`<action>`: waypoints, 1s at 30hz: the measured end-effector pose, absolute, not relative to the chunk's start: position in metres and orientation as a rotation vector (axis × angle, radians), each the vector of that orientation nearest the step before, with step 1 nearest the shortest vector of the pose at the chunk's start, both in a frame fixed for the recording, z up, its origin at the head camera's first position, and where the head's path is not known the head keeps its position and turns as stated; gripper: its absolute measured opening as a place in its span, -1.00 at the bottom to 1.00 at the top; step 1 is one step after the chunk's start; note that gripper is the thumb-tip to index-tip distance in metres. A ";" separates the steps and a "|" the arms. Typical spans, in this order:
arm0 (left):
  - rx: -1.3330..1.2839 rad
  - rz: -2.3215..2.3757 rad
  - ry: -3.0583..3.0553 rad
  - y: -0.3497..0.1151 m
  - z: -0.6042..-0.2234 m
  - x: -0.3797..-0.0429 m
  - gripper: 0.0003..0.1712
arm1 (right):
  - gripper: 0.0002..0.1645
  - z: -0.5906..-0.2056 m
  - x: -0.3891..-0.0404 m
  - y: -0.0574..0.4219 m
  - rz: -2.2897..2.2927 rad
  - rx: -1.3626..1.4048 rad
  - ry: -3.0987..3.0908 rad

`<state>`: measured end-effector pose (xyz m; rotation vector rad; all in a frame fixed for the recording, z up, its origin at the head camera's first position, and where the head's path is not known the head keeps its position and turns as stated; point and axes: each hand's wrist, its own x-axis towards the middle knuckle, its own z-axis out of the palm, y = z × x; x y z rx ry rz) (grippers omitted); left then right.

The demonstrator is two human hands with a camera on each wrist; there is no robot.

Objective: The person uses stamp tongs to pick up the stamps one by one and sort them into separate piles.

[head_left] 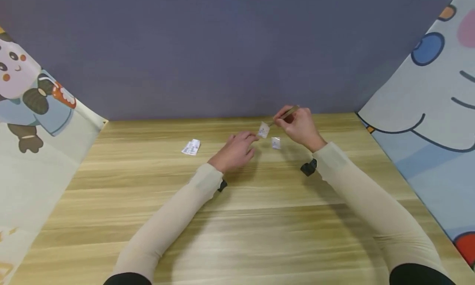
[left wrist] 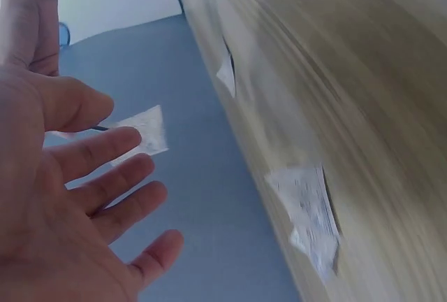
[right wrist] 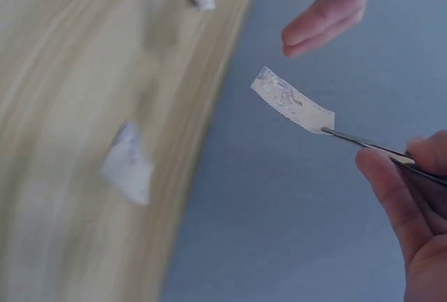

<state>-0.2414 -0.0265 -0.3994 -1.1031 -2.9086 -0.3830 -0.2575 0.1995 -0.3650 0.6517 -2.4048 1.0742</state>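
Note:
My right hand pinches slim metal tweezers between thumb and fingers. In the tweezers' tips is one end of a small pale paper stamp with a toothed edge and a faint printed figure, raised off the table. Close by on its left, my left hand hovers with its fingers spread and loosely straight. A gap shows between those fingers and the stamp in the right wrist view. Below the raised stamp, another small stamp lies on the table.
Farther left on the wood-grained table lies a small overlapping group of stamps. A grey-blue panel rises behind the table's back edge. Cartoon-printed sheets stand along both sides.

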 end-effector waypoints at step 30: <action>-0.999 -0.063 -3.245 0.034 -0.426 -0.245 -0.45 | -0.94 -0.425 -0.293 0.226 1.033 0.400 -2.739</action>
